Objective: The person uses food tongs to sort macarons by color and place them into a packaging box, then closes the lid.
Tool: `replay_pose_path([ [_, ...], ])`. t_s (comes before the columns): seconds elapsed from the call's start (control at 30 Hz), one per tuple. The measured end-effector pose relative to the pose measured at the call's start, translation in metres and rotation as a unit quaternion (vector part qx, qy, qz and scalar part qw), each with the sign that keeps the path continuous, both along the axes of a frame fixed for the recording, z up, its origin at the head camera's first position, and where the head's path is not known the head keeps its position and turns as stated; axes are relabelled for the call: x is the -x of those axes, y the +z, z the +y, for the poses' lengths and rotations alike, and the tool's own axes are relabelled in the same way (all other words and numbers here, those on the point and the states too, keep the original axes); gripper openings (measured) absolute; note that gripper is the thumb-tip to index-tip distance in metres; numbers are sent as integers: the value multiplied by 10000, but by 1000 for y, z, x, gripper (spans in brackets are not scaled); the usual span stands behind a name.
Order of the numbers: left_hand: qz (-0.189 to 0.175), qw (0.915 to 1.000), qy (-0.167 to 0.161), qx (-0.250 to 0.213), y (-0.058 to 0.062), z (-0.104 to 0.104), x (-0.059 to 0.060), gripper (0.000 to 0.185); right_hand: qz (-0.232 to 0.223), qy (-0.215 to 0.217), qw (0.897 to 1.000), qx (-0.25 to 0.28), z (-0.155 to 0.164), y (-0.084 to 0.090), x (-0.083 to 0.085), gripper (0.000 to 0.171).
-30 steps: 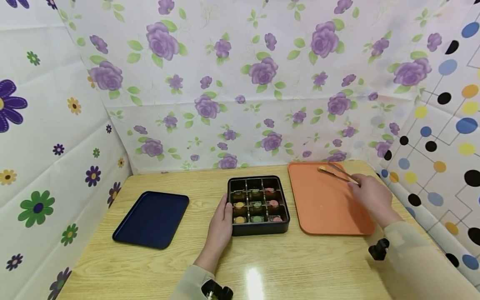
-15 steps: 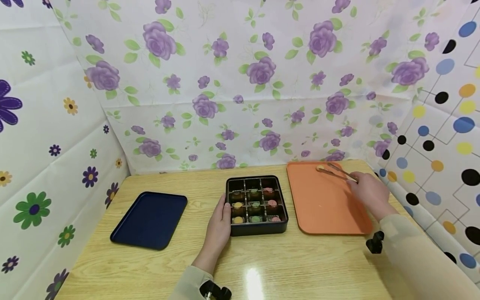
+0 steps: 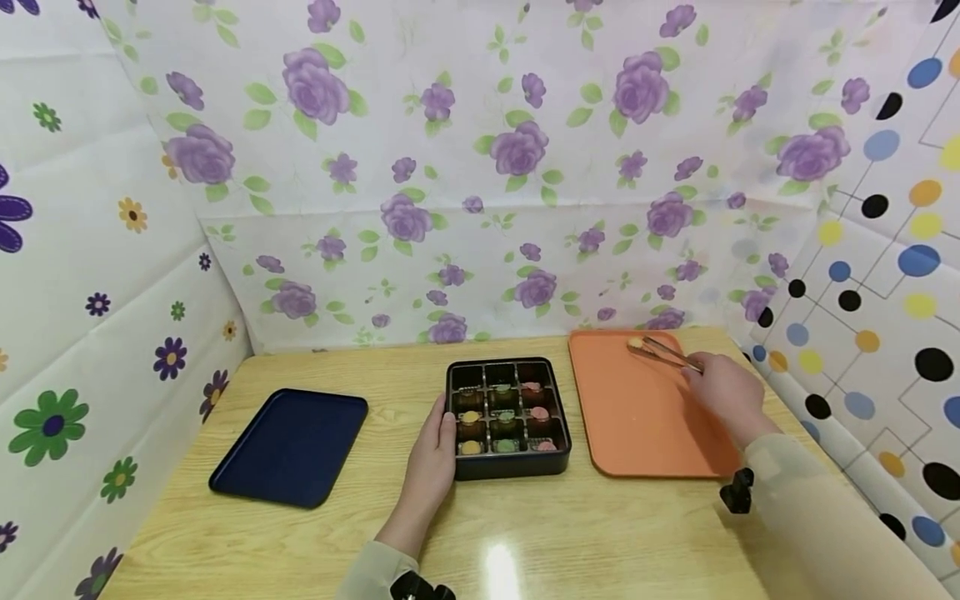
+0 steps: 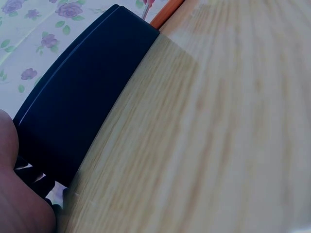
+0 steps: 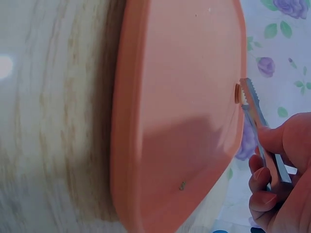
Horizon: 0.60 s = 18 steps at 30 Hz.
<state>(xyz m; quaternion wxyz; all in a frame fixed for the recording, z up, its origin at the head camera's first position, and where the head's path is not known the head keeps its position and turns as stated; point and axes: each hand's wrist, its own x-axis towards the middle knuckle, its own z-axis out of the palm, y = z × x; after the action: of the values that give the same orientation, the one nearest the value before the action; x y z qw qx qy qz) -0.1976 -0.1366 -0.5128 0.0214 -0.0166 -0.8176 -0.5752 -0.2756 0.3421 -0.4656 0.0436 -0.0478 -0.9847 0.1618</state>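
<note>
My left hand (image 3: pixel 430 450) lies along the left side of a black divided box (image 3: pixel 512 464), fingers fairly straight, thumb near its rim. In the left wrist view the thumb side touches the box's dark wall (image 4: pixel 82 92). Green and pink round sweets, like small macarons, fill the middle and right columns; yellow ones (image 3: pixel 470 448) lie in the left column's nearer compartments. My right hand (image 3: pixel 723 392) grips metal tongs (image 3: pixel 671 354) over an orange tray (image 3: pixel 637 425). Their tips stand on either side of a yellow round sweet (image 3: pixel 636 342) near the tray's far edge.
To the left, a dark blue tray (image 3: pixel 292 450) lies on the wooden table (image 3: pixel 585 542). A flowered cloth (image 3: pixel 450 183) hangs behind the table, and patterned cloths flank it. In the right wrist view a small greenish crumb (image 5: pixel 182 185) sits on the orange tray.
The tongs' tips have drawn a little closer together around the yellow sweet. My left hand stays against the box. The whole head view has shifted slightly.
</note>
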Motion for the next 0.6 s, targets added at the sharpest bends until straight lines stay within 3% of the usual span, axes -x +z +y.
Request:
replay_pose_path([
  [0.6, -37, 10000, 15, 2, 0, 1, -1, 59, -178, -112, 9998, 35, -3, -2, 2, 49],
])
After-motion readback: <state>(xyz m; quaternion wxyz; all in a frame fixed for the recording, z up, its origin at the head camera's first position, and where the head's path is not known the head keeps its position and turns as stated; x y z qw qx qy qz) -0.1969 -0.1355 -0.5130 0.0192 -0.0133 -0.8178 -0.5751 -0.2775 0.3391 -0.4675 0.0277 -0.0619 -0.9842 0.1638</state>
